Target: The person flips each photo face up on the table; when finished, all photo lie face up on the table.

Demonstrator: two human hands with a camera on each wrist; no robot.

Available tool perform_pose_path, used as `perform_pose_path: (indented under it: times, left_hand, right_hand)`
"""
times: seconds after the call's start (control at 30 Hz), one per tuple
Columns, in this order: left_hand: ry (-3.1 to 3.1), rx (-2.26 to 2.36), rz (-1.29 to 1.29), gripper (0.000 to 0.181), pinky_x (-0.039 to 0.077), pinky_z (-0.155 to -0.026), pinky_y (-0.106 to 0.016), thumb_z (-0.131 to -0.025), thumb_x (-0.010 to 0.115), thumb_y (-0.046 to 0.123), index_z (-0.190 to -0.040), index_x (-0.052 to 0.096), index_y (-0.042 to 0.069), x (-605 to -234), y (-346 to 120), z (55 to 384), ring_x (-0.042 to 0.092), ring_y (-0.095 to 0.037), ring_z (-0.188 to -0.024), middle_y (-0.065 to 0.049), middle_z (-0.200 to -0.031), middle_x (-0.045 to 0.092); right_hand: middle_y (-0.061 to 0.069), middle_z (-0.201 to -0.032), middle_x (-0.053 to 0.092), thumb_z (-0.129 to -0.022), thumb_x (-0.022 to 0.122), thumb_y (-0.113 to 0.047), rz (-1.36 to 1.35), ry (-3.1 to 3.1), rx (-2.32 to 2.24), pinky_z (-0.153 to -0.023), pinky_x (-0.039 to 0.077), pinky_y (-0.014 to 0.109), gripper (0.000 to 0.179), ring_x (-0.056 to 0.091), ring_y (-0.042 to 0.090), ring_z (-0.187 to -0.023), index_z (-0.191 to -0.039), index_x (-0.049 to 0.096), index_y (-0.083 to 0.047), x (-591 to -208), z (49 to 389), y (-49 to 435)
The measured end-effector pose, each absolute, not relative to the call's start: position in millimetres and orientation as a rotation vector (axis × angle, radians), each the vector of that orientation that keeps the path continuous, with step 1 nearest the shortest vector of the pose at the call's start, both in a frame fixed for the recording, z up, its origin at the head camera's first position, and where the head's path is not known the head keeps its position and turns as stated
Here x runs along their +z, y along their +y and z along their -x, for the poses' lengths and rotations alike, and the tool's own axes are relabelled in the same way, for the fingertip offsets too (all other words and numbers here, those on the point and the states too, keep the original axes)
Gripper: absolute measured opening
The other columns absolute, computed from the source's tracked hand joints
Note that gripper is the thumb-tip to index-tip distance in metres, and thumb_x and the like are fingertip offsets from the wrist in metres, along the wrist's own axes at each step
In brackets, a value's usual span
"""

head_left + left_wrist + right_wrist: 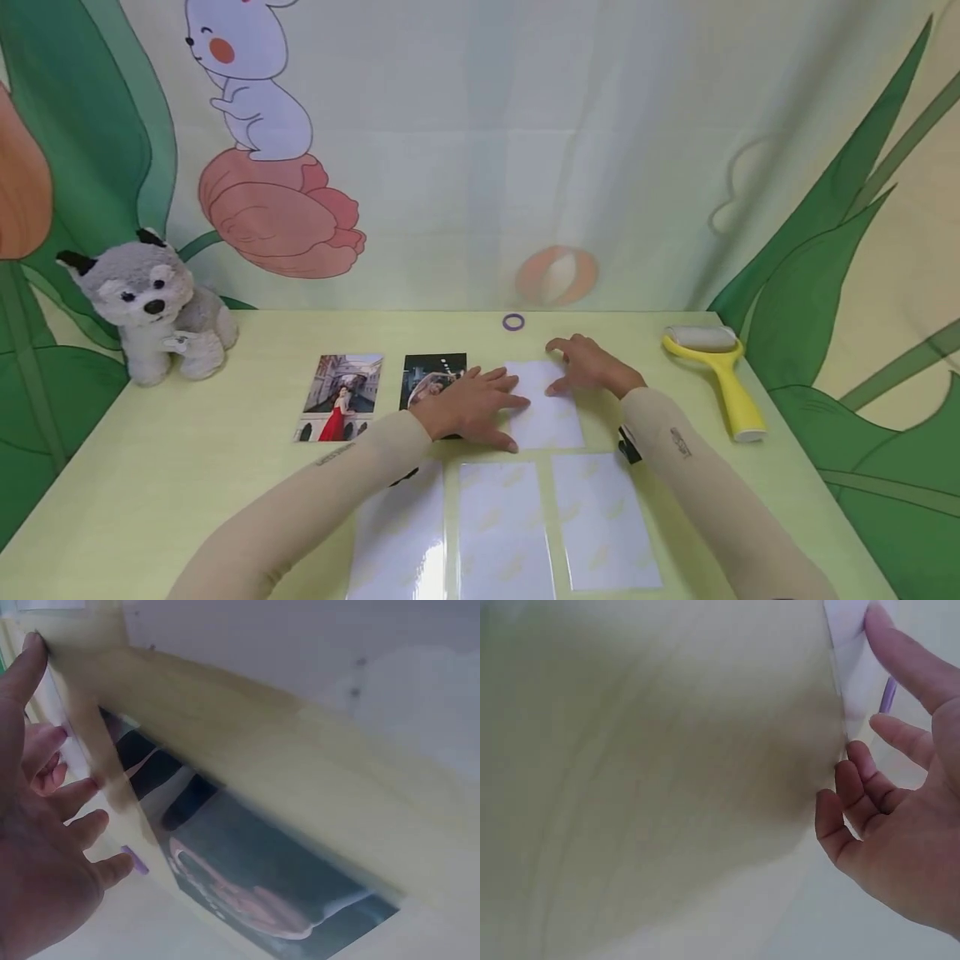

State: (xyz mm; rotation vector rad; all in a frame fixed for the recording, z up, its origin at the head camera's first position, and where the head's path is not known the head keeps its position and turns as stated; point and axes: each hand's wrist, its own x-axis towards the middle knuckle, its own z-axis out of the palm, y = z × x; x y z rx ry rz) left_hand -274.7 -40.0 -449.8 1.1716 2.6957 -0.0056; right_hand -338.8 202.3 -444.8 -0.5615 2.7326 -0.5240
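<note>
A white card (542, 417) with faint yellowish marks lies flat in the back row, between the two hands. My left hand (476, 406) spreads its fingers at the card's left edge, the index fingertip touching it. Under that hand is a dark photo (247, 847), partly covered in the head view. My right hand (592, 368) is at the card's upper right, thumb on its surface and the other fingers loosely bent around the far corner. The right wrist view shows the fingertips along the card's edge (847, 667); neither hand visibly pinches it.
Left of the dark photo lies a photo of a person in red (341, 400). Nearer are three white cards: left (397, 533), middle (504, 533), right (606, 521). A purple ring (513, 316), yellow-handled roller (731, 396) and plush husky (153, 308) stand around the table (187, 467).
</note>
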Motion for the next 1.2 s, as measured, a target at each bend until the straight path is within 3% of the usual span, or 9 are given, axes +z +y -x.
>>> perform_pose_path:
  times: [0.17,0.3,0.4,0.53,0.6,0.73,1.0,1.2]
  left_hand:
    - [2.699,-0.044,-1.197,0.074,0.027,-0.118,-0.060,-0.084,0.065,0.068,-0.147,0.051,0.032,-448.4,-34.7,275.3,0.028,-0.032,-0.152,-0.006,-0.160,0.039]
    - [2.700,-0.065,-1.181,0.074,0.028,-0.118,-0.059,-0.084,0.064,0.068,-0.147,0.050,0.032,-448.5,-34.2,275.2,0.029,-0.031,-0.152,-0.005,-0.161,0.037]
    - [2.696,-0.057,-1.168,0.073,0.028,-0.118,-0.058,-0.085,0.064,0.067,-0.148,0.050,0.032,-447.9,-35.6,275.2,0.028,-0.030,-0.152,-0.006,-0.161,0.037]
    - [2.681,0.037,-1.179,0.071,0.029,-0.118,-0.055,-0.088,0.064,0.063,-0.147,0.051,0.026,-446.4,-38.3,279.0,0.030,-0.030,-0.151,-0.008,-0.159,0.040]
    - [2.691,0.139,-1.187,0.069,0.031,-0.119,-0.051,-0.090,0.063,0.060,-0.146,0.052,0.022,-442.7,-40.3,282.8,0.032,-0.029,-0.150,-0.010,-0.158,0.042]
    - [2.751,0.326,-1.177,0.066,0.033,-0.118,-0.044,-0.092,0.063,0.055,-0.146,0.052,0.019,-433.7,-44.0,291.7,0.033,-0.029,-0.150,-0.012,-0.157,0.042]
    - [2.765,0.344,-1.141,0.080,0.029,-0.119,-0.051,-0.090,0.063,0.060,-0.156,0.036,0.024,-434.1,-42.0,290.6,0.022,-0.039,-0.152,-0.015,-0.166,0.022]
    - [2.800,0.398,-1.139,0.091,0.030,-0.119,-0.051,-0.085,0.071,0.058,-0.158,0.028,0.027,-436.0,-36.5,286.1,0.024,-0.042,-0.151,-0.019,-0.166,0.017]
  right_hand:
    - [0.010,-0.097,0.059,-0.082,0.083,-0.028,0.392,2.694,-0.712,-0.076,0.045,0.035,0.045,0.054,0.022,-0.087,-0.111,0.060,-0.003,-444.8,346.9,205.6]
    - [0.001,-0.078,0.049,-0.086,0.077,-0.012,0.348,2.620,-0.959,-0.061,0.039,0.026,0.022,0.045,0.014,-0.067,-0.089,0.057,-0.002,-439.6,349.7,204.3]
    - [0.003,-0.084,0.052,-0.089,0.069,-0.002,0.352,2.509,-1.056,-0.059,0.043,0.025,0.016,0.048,0.012,-0.066,-0.100,0.056,0.001,-434.1,347.5,202.6]
    - [0.019,-0.111,0.060,-0.093,0.060,0.001,0.391,2.377,-1.086,-0.065,0.054,0.029,0.041,0.062,0.016,-0.078,-0.132,0.050,0.002,-426.0,342.1,200.5]
    - [0.025,-0.122,0.059,-0.095,0.059,-0.001,0.406,2.387,-1.157,-0.067,0.057,0.031,0.047,0.066,0.019,-0.086,-0.141,0.048,0.000,-421.7,342.0,199.0]
    - [0.030,-0.122,0.060,-0.096,0.058,0.000,0.414,2.516,-1.372,-0.067,0.055,0.028,0.046,0.065,0.023,-0.091,-0.141,0.049,0.000,-413.9,348.3,195.7]
    - [0.024,-0.101,0.067,-0.097,0.059,-0.002,0.327,2.577,-1.491,-0.066,0.054,0.030,0.048,0.062,0.011,-0.074,-0.143,0.048,-0.002,-411.4,349.9,190.7]
    - [0.023,-0.100,0.063,-0.097,0.058,0.001,0.213,2.445,-1.701,-0.064,0.057,0.026,0.048,0.065,0.010,-0.073,-0.142,0.044,0.003,-409.4,346.2,186.4]
